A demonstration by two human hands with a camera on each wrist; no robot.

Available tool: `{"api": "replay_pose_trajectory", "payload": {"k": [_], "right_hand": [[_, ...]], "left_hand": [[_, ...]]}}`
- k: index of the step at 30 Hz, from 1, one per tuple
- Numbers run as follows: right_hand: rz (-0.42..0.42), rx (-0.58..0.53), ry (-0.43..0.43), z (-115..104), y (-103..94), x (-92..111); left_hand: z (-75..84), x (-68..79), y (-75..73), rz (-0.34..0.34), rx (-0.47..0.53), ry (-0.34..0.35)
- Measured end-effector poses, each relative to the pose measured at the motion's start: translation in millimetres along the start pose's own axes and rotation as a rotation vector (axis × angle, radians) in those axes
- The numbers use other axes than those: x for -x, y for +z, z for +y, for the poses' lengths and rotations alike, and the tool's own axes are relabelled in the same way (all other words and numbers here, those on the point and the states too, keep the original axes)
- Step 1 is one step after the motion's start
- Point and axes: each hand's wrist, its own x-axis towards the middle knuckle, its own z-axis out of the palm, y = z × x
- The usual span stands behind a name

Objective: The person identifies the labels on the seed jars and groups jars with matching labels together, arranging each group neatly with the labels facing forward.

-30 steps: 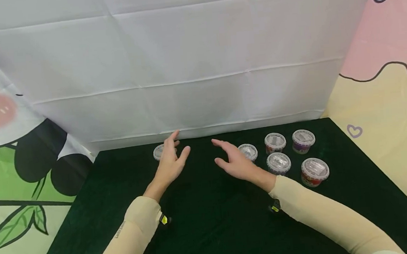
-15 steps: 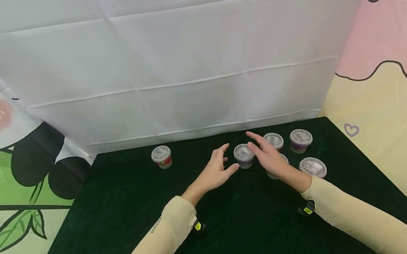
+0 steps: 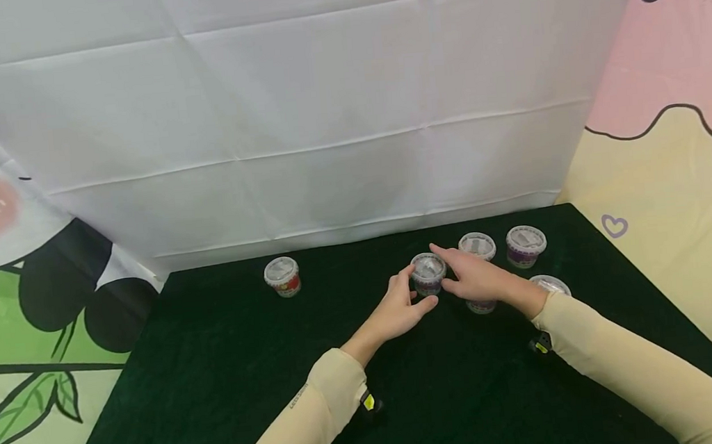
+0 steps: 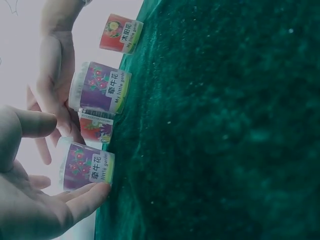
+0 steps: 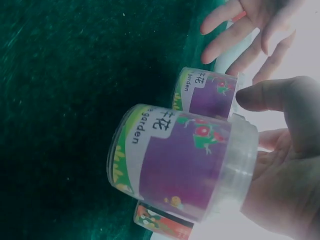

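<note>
A small purple-labelled tub [image 3: 428, 273] with a clear lid stands upright on the dark green cloth, between the two hands. My left hand [image 3: 394, 309] is at its left side, fingers extended and thumb apart in front. From the right comes my right hand [image 3: 480, 278], index finger reaching behind the lid. In the right wrist view, the right thumb [image 5: 265, 95] is right at the lid's edge of that tub [image 5: 212, 95]. A second purple-labelled tub [image 5: 185, 165] stands below the right hand, partly hidden by it in the head view.
Behind the right hand are a tub [image 3: 477, 244] and a purple one [image 3: 526, 245]. Another tub [image 3: 552, 283] is partly covered by the right sleeve. A red-labelled tub [image 3: 282, 276] stands alone at the back left. White fabric [image 3: 298, 129] hangs along the table's far edge.
Both hands have moved right, from the middle of the table to the purple-labelled tub, and closed in on either side of it. The left hand uncovered the red-labelled tub.
</note>
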Motion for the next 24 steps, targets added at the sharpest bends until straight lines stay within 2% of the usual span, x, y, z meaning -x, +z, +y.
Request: {"api": "replay_pose_trajectory", "payload": {"k": [12, 24], "right_hand": [[-0.005, 0.043, 0.035, 0.2, 4.7, -2.9], [-0.006, 0.018, 0.049, -0.9, 4.6, -3.1]], "left_hand": [[0.8, 3.5, 0.6, 0.004, -0.036, -0.004], [-0.6, 3.4, 0.1, 0.018, -0.045, -0.006]]}}
